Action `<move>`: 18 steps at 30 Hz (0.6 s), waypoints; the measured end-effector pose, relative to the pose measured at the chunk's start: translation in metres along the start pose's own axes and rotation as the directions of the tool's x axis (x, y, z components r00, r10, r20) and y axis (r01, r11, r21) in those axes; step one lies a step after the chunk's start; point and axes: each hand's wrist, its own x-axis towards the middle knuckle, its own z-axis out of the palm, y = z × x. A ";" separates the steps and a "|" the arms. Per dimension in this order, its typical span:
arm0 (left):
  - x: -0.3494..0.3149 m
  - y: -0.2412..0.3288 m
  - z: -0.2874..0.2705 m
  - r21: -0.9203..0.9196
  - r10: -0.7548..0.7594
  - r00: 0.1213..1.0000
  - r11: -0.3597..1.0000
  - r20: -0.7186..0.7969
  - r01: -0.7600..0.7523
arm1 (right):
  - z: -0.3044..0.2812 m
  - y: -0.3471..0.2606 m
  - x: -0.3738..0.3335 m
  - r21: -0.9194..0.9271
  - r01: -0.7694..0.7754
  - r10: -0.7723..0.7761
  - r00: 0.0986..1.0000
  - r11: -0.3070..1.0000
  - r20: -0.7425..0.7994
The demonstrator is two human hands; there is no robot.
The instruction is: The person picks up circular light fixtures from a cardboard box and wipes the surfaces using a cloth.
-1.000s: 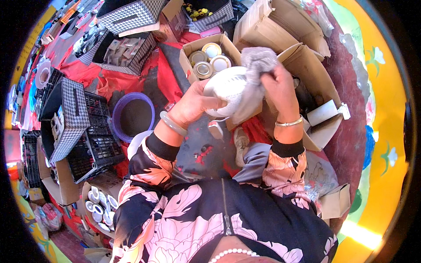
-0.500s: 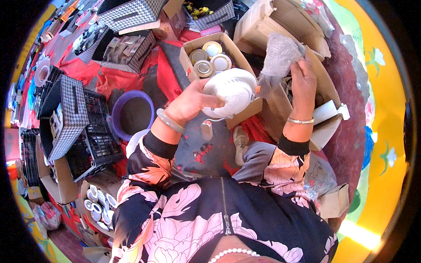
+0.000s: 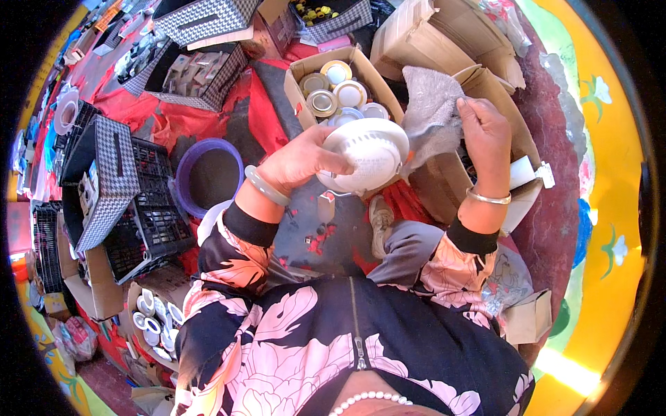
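My left hand (image 3: pixel 305 161) grips a round white downlight (image 3: pixel 371 156), thumb pressed on its face. A short cord with a small boxy end (image 3: pixel 326 206) hangs beneath it. A grey cloth (image 3: pixel 433 104) dangles from my right hand (image 3: pixel 484 128), its corner pinched between the fingers. The cloth hangs to the right of the downlight, its lower end close to the light's rim. Just beyond my left hand, a cardboard box (image 3: pixel 305 69) holds several round lights with white and metallic faces (image 3: pixel 350 93). Another open cardboard box (image 3: pixel 444 170) stands behind the cloth, its contents mostly hidden.
Left of my left forearm stands a purple bucket (image 3: pixel 182 184). Houndstooth storage bins (image 3: pixel 104 187) and a black crate (image 3: pixel 163 222) lie farther left. Another box (image 3: pixel 132 305) at lower left holds white round parts. A big cardboard box (image 3: pixel 402 38) sits at the far right.
My right hand has shifted slightly right and down, and the cloth now hangs more spread out, to the left of that hand. The downlight has turned a little in my left hand.
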 end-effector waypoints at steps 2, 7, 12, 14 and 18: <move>0.000 -0.002 -0.001 -0.002 -0.017 1.000 1.000 0.021 0.017 | 0.005 0.004 -0.001 -0.144 0.090 -0.099 0.993 0.985 -0.057; -0.001 -0.003 -0.002 -0.023 -0.062 0.995 0.998 0.073 0.064 | 0.000 -0.014 0.001 0.022 -0.051 0.050 0.998 0.998 0.032; 0.000 -0.007 -0.001 0.012 -0.041 0.995 0.999 0.086 0.040 | 0.019 -0.034 0.001 0.019 0.211 -0.211 0.977 0.977 -0.021; 0.002 -0.007 -0.002 0.017 -0.042 0.994 0.999 0.099 0.041 | 0.024 -0.042 -0.003 0.238 0.236 -0.272 0.953 0.942 0.133; 0.003 -0.013 -0.003 0.037 0.003 0.997 0.999 0.074 -0.006 | 0.031 -0.047 -0.008 0.493 -0.053 -0.237 0.829 0.868 0.506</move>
